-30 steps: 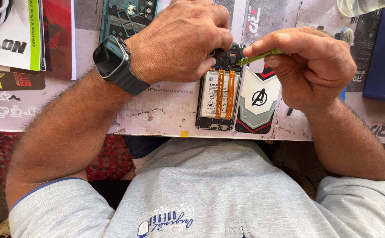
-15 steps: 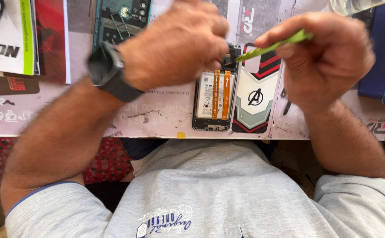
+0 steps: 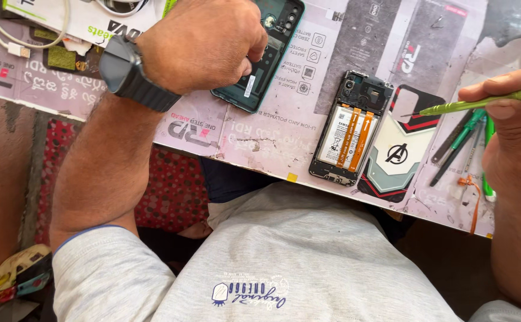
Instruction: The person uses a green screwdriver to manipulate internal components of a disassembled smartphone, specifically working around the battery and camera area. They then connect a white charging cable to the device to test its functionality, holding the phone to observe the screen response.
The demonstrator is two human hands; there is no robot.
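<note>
Head view, entry by descending size.

Work surface: pale desk covered with printed grey and pink mat (image 3: pixel 308 128), running from far left to near right; the person's grey shirt fills the near edge below it.

Left hand (image 3: pixel 204 45): at far left-centre, forearm reaching up from the near left, dark square wristwatch (image 3: pixel 120 68) on the wrist. Hand curled knuckles-up, fingers closed down onto the dark teal plastic rear phone cover (image 3: pixel 269 56), which lies inner face up, well apart from the phone body. Whether it grips the cover or merely presses on it cannot be told.

Right hand (image 3: pixel 511 128): at the right edge, forearm coming up from the near right. Thumb and fingers pinched around a slim green screwdriver (image 3: pixel 481 102), held nearly level, its fine tip pointing left toward the phone's far end and hovering just short of it, not touching.

Opened black smartphone body with white battery and two orange ribbon cables (image 3: pixel 350 128): lying flat at centre, partly over a white, red and black printed phone case (image 3: pixel 397 155).

Spare green and grey hand tools (image 3: pixel 463 143): loose on the mat beneath the right hand.

Progress, judged: rear cover already off and set aside; internals exposed; battery and ribbon cables appear still seated, so work inside looks mostly ahead.
</note>
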